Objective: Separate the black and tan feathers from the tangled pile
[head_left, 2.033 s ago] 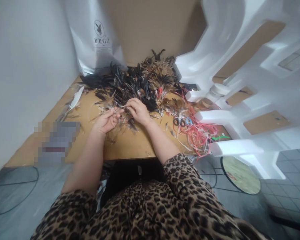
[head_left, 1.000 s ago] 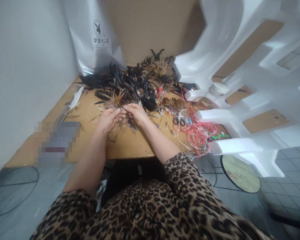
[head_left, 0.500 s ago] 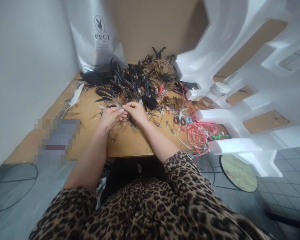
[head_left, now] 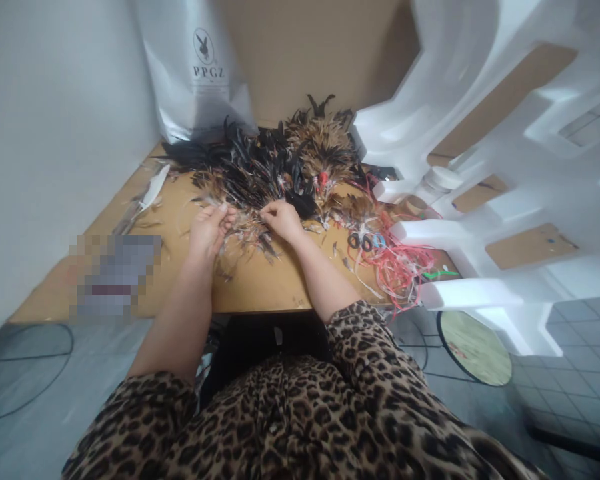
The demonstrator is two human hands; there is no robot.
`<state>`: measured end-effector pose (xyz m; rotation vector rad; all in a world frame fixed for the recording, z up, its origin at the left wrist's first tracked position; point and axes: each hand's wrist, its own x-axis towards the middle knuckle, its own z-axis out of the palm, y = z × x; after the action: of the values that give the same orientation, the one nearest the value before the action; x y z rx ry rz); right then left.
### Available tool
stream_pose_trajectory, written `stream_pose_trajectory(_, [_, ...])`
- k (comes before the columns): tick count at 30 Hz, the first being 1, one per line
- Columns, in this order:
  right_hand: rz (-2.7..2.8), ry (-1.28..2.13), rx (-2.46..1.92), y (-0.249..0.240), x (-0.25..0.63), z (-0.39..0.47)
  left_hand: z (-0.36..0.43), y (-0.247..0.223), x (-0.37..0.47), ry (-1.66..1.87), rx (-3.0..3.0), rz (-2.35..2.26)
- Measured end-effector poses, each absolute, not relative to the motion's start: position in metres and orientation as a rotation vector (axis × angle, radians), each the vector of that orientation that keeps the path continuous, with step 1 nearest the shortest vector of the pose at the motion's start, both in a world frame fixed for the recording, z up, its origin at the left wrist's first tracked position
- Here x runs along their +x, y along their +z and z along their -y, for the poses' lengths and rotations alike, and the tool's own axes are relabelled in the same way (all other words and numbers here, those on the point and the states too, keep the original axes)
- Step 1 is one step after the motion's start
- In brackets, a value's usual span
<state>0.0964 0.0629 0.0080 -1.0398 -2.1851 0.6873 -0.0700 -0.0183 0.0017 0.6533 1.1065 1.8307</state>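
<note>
Over the wooden table, my left hand [head_left: 210,229] pinches a small brownish feather [head_left: 211,199] between thumb and fingertips; its pale fluff shows above the thumb. To its right, my right hand [head_left: 283,220] is closed in a pinch close to the dark feathers, and whatever is between its fingertips is too small to make out. Loose small feathers [head_left: 253,233] lie scattered between and below the hands. Behind them spreads a pile of long black feathers [head_left: 260,157]. A dense brown feather bundle [head_left: 325,143] stands at the pile's right, with a red spot at its base.
Pink and white strings [head_left: 395,267] tangle at the table's right, beside scissors with dark handles [head_left: 361,241]. White moulded plastic [head_left: 425,233] borders the right side. A silvery bag [head_left: 200,93] stands at the back left. One white feather [head_left: 153,188] rests on the left of the table [head_left: 260,293].
My hands, together at one feather before, have moved apart: the left one to the left, the right one slightly right. The view has shifted a little.
</note>
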Motion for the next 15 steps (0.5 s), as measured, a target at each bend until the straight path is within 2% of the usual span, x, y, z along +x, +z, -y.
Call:
stream_pose_trajectory(7, [2.541, 0.2, -1.106, 0.015, 0.087, -0.054, 0.02, 0.005, -0.066, 1.79, 0.651, -1.133])
stream_pose_trajectory(15, [2.521, 0.297, -0.99, 0.023, 0.095, -0.051, 0.021, 0.008, -0.063, 1.738, 0.658, -1.18])
